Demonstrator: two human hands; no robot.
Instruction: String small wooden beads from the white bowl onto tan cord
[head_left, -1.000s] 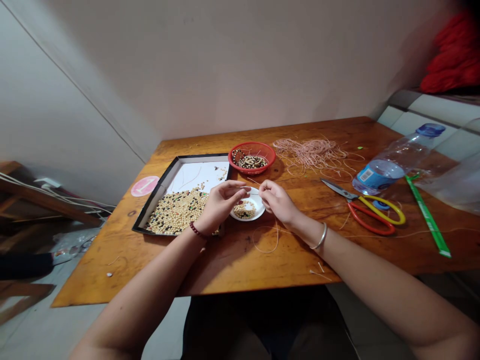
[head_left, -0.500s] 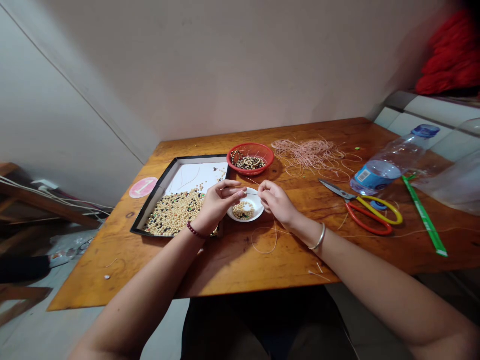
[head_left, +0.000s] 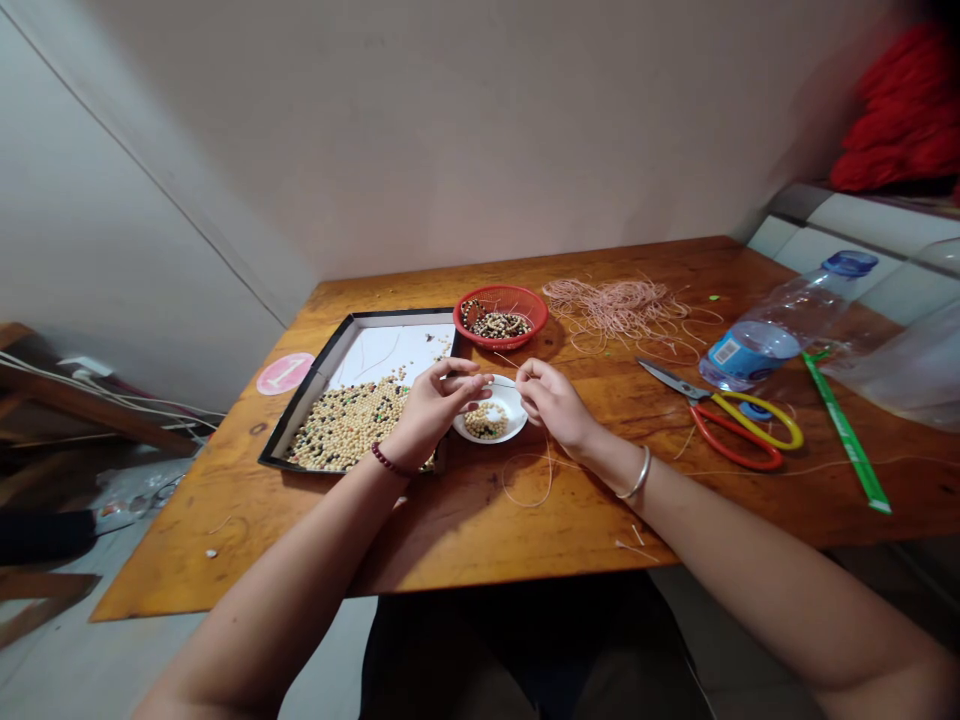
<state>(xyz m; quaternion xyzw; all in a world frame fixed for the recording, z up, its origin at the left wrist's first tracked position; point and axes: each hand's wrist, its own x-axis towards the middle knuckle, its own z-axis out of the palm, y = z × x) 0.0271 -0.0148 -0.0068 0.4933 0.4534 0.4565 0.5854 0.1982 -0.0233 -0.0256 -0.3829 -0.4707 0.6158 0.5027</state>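
Both my hands meet above a small white dish (head_left: 514, 424) that has pale beads (head_left: 486, 421) in it. My left hand (head_left: 444, 398), with a dark red bead bracelet, pinches thumb and fingers together at the dish's left side. A thin pale string (head_left: 507, 358) is pinched in my right hand (head_left: 553, 398), which wears a silver bangle. Its end sticks out to the upper left, and a strand seems to run across to my left fingertips. Whether a bead sits in the left fingers is too small to tell. Below the dish the string loops on the table.
Left of the dish lies a black-edged tray (head_left: 300, 408) of mixed beads. Behind stand a red basket (head_left: 540, 310) of strung beads and a pink string tangle (head_left: 619, 308). Scissors (head_left: 739, 458), a water bottle (head_left: 757, 345) and a green strip (head_left: 847, 430) lie at right on the wooden table (head_left: 300, 545).
Almost nothing differs. My hands keep their pinch over the dish, and the whole view has shifted very slightly.
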